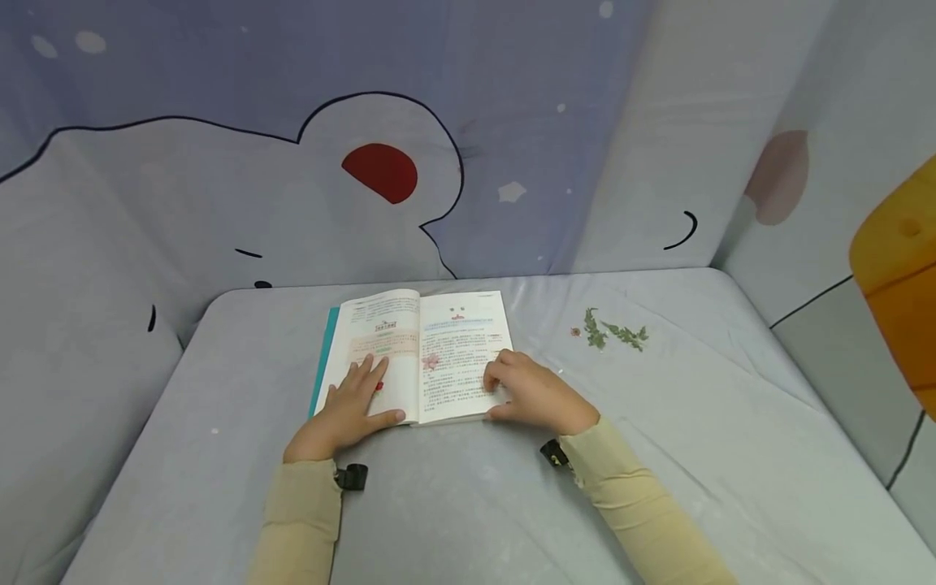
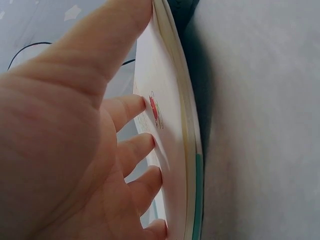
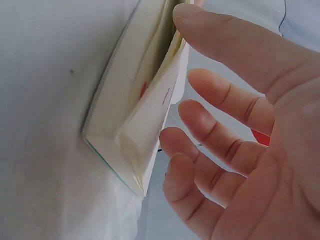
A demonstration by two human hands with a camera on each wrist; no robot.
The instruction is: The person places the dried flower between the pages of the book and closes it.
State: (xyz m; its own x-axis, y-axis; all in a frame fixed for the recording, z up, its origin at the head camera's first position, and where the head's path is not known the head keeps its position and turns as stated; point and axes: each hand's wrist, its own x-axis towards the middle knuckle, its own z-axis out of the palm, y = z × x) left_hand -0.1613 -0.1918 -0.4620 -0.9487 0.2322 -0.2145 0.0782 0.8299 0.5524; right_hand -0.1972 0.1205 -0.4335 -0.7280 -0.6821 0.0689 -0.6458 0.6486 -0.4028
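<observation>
An open book with a teal cover lies on the grey cloth. My left hand rests spread on its left page, thumb close to the lower inner corner. Those fingertips press the paper near a small red picture in the left wrist view. At the right page's outer edge is my right hand, fingers loosely bent over the page. In the right wrist view the right thumb is at the page edges, where a gap shows between a lifted group of pages and those below.
Green leaf sprigs and a small brownish flower lie right of the book. Behind rises a printed fabric wall, with another at the right. The cloth-covered surface stretches around the book.
</observation>
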